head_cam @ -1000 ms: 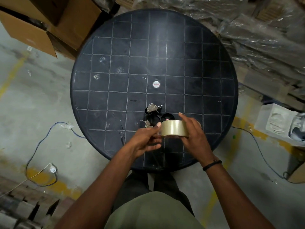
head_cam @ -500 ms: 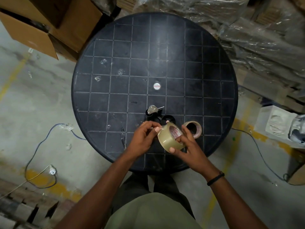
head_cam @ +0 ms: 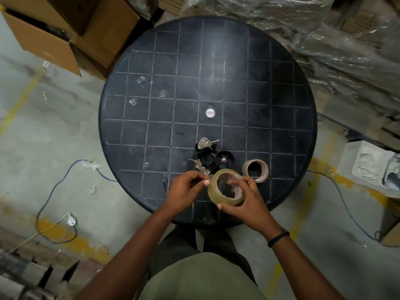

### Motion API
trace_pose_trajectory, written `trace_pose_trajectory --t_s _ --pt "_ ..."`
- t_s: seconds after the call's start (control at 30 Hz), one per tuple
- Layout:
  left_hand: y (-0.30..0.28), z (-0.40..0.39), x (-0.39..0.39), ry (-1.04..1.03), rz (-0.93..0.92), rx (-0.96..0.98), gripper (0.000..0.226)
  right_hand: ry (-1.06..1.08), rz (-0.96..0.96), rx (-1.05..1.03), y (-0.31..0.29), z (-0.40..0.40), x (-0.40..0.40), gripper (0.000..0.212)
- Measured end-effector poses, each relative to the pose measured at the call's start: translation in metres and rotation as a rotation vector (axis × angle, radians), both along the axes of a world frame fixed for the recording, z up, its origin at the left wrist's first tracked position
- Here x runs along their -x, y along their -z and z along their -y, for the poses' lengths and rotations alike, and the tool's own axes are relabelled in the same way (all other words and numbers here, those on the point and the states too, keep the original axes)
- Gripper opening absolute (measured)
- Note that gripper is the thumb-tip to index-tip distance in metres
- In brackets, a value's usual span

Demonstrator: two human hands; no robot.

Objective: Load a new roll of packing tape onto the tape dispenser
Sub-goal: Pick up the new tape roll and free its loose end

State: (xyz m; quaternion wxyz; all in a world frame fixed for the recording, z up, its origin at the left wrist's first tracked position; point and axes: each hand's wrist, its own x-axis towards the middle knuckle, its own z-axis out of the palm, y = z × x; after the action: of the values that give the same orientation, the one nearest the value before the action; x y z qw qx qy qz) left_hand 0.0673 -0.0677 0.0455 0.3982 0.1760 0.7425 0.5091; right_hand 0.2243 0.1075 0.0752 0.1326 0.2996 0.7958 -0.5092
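Grey concrete floor with worn yellow lines surrounds a round black table (head_cam: pixel 151 83) whose top is scored into a grid of squares, with a small white sticker (head_cam: pixel 210 113) near its centre. Open cardboard boxes (head_cam: pixel 71 29) stand at the far left of the table, and goods wrapped in crinkled clear plastic sheeting (head_cam: pixel 335 50) are piled along the far right. A blue cable (head_cam: pixel 65 176) trails over the floor on the left. On the near part of the table lies the tape dispenser (head_cam: pixel 208 156), a black frame with small metal plates and a round black hub that has a red dot in its middle. Just right of it, resting on the table, is an empty cardboard tape core (head_cam: pixel 255 170). The new roll of packing tape (head_cam: pixel 225 190), clear with a yellowish tint, is held above the near edge of the table, just in front of the dispenser and apart from it, its open centre turned up toward the camera. The right hand (head_cam: pixel 244 202) grips the roll, thumb on the near side of the rim and fingers over the far side. The left hand (head_cam: pixel 186 191) is closed in a pinch with its fingertips (head_cam: pixel 206 182) touching the left edge of the roll. A black band (head_cam: pixel 278 237) circles the right wrist.
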Motion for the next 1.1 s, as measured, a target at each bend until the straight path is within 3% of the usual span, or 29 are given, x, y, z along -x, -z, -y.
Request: trace_pose_trajectory --t_s 0.1,0.33,0.63,0.8,1.1 --pt "0.001 -0.009 -0.008 -0.169 0.021 -0.010 0.009 0.027 0.014 -0.113 0.006 0.004 0.005 0.042" --pt "0.011 -0.025 -0.012 -0.274 0.052 0.062 0.011 0.051 -0.019 -0.335 0.005 0.014 0.020 0.052" --pt "0.013 -0.015 0.000 -0.023 0.314 0.084 0.014 0.107 -0.050 -0.298 0.022 0.022 -0.001 0.050" --pt "0.018 -0.015 -0.007 -0.141 0.290 0.135 0.017 0.102 -0.078 -0.257 0.021 0.025 -0.003 0.051" --pt "0.003 -0.024 0.017 -0.329 0.634 0.152 0.008 0.000 -0.098 -0.270 0.027 0.020 0.000 0.047"
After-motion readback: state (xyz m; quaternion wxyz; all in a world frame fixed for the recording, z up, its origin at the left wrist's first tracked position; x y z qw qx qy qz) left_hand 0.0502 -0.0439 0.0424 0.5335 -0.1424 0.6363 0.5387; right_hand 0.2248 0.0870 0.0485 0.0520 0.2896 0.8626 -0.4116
